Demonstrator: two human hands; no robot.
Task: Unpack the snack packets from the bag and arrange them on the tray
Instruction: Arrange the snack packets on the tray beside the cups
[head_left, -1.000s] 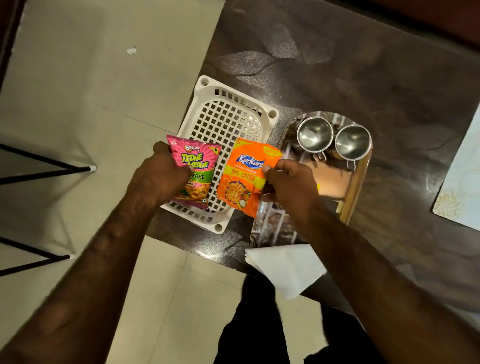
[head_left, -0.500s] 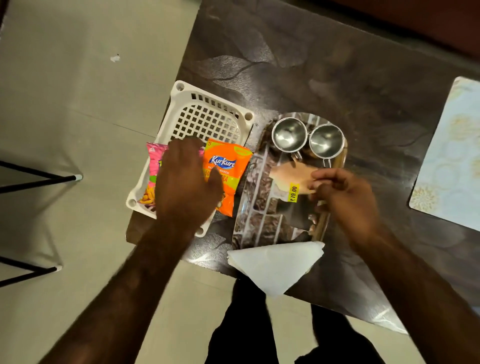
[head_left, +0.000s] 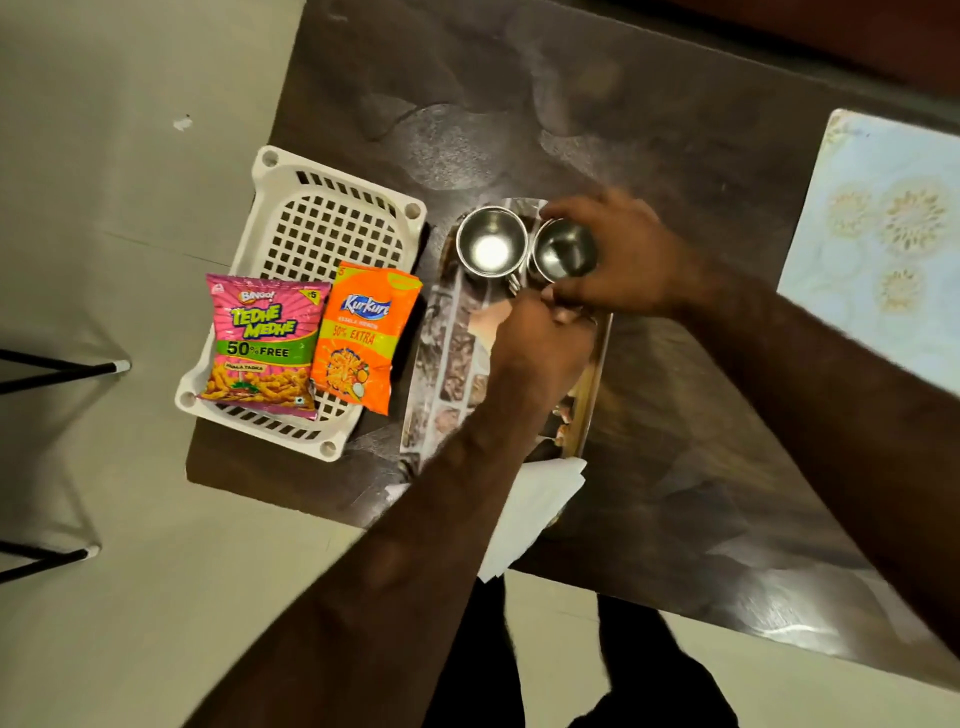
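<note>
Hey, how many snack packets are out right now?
2. The pink packet lies at the white tray's near left; the orange packet lies beside it on the right, overhanging the rim. A pale thing under the left hand may be a third.

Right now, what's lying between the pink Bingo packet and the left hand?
The orange Kurkure packet, lying beside the pink Bingo packet on the white basket tray, then a strip of the picture-printed tray. The head view shows this.

Bingo packet (head_left: 262, 348) lies left of Kurkure packet (head_left: 363, 338) on tray (head_left: 332, 234).
</note>
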